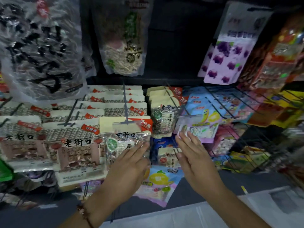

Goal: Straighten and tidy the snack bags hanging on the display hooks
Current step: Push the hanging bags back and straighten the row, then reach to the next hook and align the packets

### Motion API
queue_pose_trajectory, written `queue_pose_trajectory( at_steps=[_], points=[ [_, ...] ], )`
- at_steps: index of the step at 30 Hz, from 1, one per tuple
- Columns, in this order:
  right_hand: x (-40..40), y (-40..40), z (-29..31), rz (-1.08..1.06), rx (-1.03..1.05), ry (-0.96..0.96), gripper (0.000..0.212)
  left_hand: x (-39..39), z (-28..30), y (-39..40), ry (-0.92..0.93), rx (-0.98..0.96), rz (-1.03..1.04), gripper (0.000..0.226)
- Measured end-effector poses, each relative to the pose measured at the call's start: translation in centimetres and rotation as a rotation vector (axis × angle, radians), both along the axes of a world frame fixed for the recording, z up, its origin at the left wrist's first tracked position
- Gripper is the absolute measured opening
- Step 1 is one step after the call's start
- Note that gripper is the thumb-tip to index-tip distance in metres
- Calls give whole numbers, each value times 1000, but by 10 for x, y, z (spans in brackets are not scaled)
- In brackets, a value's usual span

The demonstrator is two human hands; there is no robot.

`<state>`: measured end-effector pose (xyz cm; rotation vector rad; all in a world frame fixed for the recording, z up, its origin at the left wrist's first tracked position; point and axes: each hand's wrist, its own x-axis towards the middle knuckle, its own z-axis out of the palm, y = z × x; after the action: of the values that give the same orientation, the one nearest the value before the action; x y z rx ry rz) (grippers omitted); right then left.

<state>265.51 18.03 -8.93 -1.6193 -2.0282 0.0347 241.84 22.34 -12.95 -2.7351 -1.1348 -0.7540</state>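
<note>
- Head view: the left hand (126,168) lies with straight fingers flat on the front of a cream and clear plastic snack bag with a red corner label (126,137). The grip is fully open here and holds nothing; it only presses or touches the film.
- This bag hangs at the front end of a dark metal display hook (125,102), and more bags of the same cream kind (115,102) sit in a row behind it.
- The right hand (195,160) is also open, fingers straight and together. Its fingertips (183,134) reach the lower edge of a small pale purple and white snack bag (195,129), which hangs tilted at the front of a neighbouring hook. I cannot tell for sure if they touch it, because the picture is blurred there.
- Between the two hands hangs a second clear bag with a green round label (162,119).
- To the left, wide cream bags with a brown building picture (72,145) hang in rows.
- Judgement: the bags look light, soft and slippery, and the film crumples easily. It seems better to take each one by the stiff top header near the hook hole, or to guide both side edges with flat palms, than to squeeze the middle where the contents may break.
</note>
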Motion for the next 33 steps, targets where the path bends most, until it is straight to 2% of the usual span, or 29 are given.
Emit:
queue_pose_trajectory(
  at_steps=[2,5,10,13,16,20,23,28,33],
  points=[
    [17,-13,7,16,-8,42,52,27,7,2,-31,-34,-55,23],
    [52,-25,5,11,-36,48,52,80,24,6,-27,-58,-123,22],
    [142,-25,-5,-90,93,76,34,182,35,16,25,-82,-186,18],
    [205,-20,-3,-125,89,109,32,247,38,22,19,-64,-185,23],
    [268,-8,0,-119,84,165,28,313,43,26,-14,-63,-140,32],
    [344,10,7,-112,36,232,27,388,53,30,-29,-81,-72,25],
    [388,28,19,-86,9,277,21,428,62,39,-69,-100,-14,31],
    [422,74,35,-65,-46,285,23,466,69,66,-184,-153,73,30],
    [433,112,42,-42,-128,260,19,484,69,85,-153,-178,199,26]
  ],
)
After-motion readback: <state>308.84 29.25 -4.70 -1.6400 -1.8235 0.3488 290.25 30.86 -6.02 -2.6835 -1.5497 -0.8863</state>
